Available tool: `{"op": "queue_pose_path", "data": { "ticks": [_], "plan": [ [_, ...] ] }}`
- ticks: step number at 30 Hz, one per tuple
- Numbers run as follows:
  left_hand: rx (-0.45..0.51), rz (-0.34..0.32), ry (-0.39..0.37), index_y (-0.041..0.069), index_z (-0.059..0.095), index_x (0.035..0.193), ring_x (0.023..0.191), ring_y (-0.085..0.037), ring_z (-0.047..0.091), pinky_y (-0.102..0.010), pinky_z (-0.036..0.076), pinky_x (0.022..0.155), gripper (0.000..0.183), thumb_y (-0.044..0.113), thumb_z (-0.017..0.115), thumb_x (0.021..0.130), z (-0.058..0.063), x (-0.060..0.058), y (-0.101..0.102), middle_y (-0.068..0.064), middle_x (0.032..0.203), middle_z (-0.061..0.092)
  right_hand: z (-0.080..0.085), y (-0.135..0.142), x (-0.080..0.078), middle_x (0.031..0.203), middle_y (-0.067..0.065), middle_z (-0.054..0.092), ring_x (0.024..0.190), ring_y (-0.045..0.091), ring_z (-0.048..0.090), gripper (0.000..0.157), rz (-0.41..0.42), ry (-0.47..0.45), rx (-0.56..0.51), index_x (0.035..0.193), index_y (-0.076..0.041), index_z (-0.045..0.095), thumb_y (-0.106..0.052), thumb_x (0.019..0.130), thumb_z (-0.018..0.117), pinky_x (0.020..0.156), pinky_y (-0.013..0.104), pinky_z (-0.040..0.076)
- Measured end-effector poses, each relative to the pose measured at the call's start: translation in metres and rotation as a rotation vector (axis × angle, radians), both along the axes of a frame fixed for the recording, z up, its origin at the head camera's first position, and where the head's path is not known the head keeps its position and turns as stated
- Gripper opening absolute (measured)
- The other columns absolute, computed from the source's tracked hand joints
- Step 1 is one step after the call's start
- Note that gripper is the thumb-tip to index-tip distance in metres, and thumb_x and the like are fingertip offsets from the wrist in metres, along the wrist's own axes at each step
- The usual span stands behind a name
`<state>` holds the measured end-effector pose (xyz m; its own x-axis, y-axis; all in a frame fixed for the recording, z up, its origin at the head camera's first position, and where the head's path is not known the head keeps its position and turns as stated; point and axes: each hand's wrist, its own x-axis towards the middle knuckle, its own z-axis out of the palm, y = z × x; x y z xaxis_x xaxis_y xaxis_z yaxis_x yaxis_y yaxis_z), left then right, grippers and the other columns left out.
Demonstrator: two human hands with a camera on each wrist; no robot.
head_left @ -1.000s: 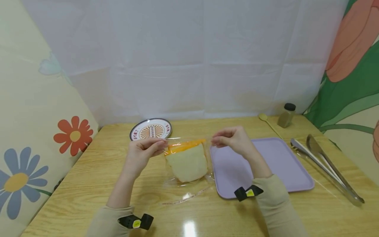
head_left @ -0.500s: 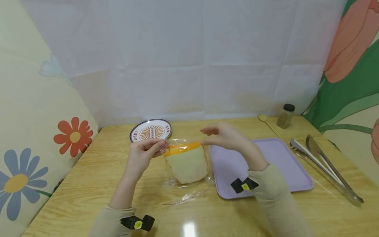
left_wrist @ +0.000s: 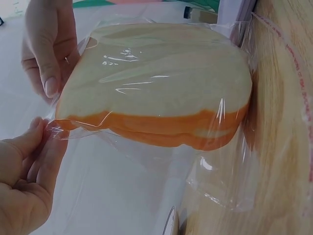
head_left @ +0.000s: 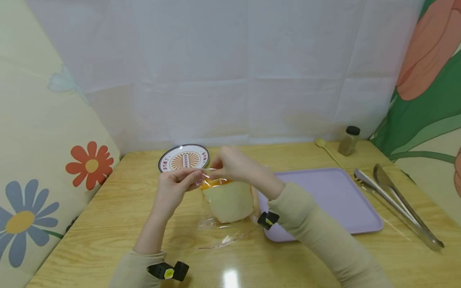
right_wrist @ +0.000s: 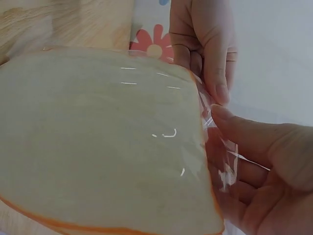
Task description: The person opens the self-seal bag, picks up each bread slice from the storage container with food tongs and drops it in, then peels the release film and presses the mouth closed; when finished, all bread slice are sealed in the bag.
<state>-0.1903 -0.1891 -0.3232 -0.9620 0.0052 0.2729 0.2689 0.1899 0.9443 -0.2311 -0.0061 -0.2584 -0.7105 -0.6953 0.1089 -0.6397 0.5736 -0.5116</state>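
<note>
White bread slices [head_left: 228,202] with orange crusts stand tilted inside a clear plastic bag [left_wrist: 222,183]. My left hand [head_left: 176,186] pinches the bag's upper left corner between thumb and fingers. Close beside it, my right hand [head_left: 234,164] has its thumb and fingers at the bag's upper edge, partly covering the orange crust in the head view. In the right wrist view, the right fingers [right_wrist: 244,176] show through the film and the thumb tip almost meets the left thumb. A thin clear strip with red print [head_left: 225,242] lies on the wooden table in front of the bag.
A lilac tray [head_left: 324,200] lies to the right, under the right forearm. Metal tongs [head_left: 399,208] rest beyond it, with a long yellow spoon [head_left: 325,149] and a black-capped jar [head_left: 348,141] farther back. A round printed plate [head_left: 185,156] sits behind the left hand.
My right hand has left the bag's upper right corner, opened, and moved left along the top edge to beside the left hand. The left hand has kept its hold on the corner.
</note>
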Motion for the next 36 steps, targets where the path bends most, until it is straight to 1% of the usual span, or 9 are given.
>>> {"op": "queue_pose_path", "data": {
  "ticks": [7,10,14,17,21,27,29,33,36],
  "plan": [
    [0.008,0.024,-0.010,-0.018,0.060,0.106,0.076,0.001,0.067,-0.021,0.057,0.071,0.027,0.005,0.059,0.091,0.000,0.000,0.002,0.020,0.075,0.069,-0.003,-0.004,0.003,0.076,0.004,0.074,0.054,0.005,0.055,0.007,-0.050,0.103,0.003,0.082,-0.008,0.076,-0.014,0.083,0.071,0.051,0.011,0.043],
    [0.014,0.029,-0.005,-0.019,0.060,0.106,0.075,0.000,0.067,-0.021,0.057,0.070,0.027,0.004,0.059,0.091,-0.001,0.000,0.003,0.020,0.075,0.069,-0.003,-0.004,0.003,0.074,0.003,0.073,0.051,0.004,0.053,0.007,-0.051,0.115,0.000,0.080,-0.009,0.076,-0.014,0.083,0.071,0.049,0.012,0.042],
    [0.020,0.014,0.015,-0.019,0.061,0.104,0.074,0.000,0.067,-0.021,0.057,0.070,0.026,0.003,0.060,0.090,-0.001,0.000,0.005,0.020,0.075,0.069,-0.002,0.000,0.002,0.070,0.004,0.072,0.051,0.004,0.050,0.009,-0.023,0.122,0.006,0.077,-0.007,0.075,-0.012,0.083,0.071,0.049,0.011,0.039],
    [0.023,0.008,0.019,-0.019,0.061,0.104,0.074,0.000,0.067,-0.021,0.057,0.070,0.027,0.003,0.060,0.090,-0.001,-0.001,0.005,0.019,0.075,0.069,-0.001,0.006,0.000,0.067,0.006,0.071,0.051,0.004,0.050,0.009,-0.005,0.103,0.016,0.073,-0.004,0.074,-0.008,0.081,0.071,0.049,0.012,0.040],
    [0.016,0.012,-0.002,-0.019,0.060,0.106,0.075,0.000,0.067,-0.021,0.057,0.070,0.028,0.004,0.060,0.090,-0.001,-0.001,0.003,0.019,0.076,0.070,0.000,0.018,-0.003,0.066,0.008,0.070,0.049,0.003,0.049,0.008,0.001,0.059,0.025,0.072,-0.002,0.073,-0.006,0.079,0.072,0.048,0.012,0.041],
    [0.005,0.009,-0.026,-0.017,0.061,0.106,0.077,0.000,0.067,-0.021,0.057,0.072,0.027,0.006,0.060,0.091,0.000,0.000,0.002,0.018,0.077,0.070,0.001,0.044,-0.006,0.069,0.008,0.071,0.056,0.002,0.052,0.007,0.041,0.052,0.018,0.073,-0.001,0.074,-0.007,0.076,0.074,0.055,0.014,0.045],
    [0.000,0.009,-0.026,-0.017,0.061,0.106,0.077,0.000,0.067,-0.020,0.057,0.072,0.027,0.006,0.060,0.091,0.000,0.000,0.002,0.018,0.077,0.070,-0.001,0.054,-0.007,0.070,0.009,0.071,0.058,0.004,0.054,0.009,0.037,0.027,0.003,0.073,0.000,0.072,-0.008,0.076,0.075,0.057,0.016,0.046],
    [-0.004,0.016,-0.025,-0.017,0.061,0.106,0.075,0.000,0.067,-0.020,0.057,0.071,0.027,0.006,0.060,0.091,0.001,0.000,0.002,0.019,0.076,0.069,-0.006,0.074,-0.008,0.074,0.009,0.072,0.063,0.008,0.060,0.012,-0.025,-0.038,-0.045,0.077,0.001,0.072,-0.011,0.078,0.075,0.061,0.019,0.051],
    [0.004,0.020,-0.022,-0.017,0.061,0.106,0.075,0.000,0.067,-0.020,0.057,0.070,0.028,0.006,0.060,0.091,0.001,0.000,0.001,0.019,0.075,0.069,-0.013,0.087,-0.009,0.081,0.013,0.073,0.070,0.013,0.066,0.013,-0.088,-0.091,-0.123,0.084,0.002,0.073,-0.010,0.080,0.073,0.065,0.023,0.055]
  ]
}}
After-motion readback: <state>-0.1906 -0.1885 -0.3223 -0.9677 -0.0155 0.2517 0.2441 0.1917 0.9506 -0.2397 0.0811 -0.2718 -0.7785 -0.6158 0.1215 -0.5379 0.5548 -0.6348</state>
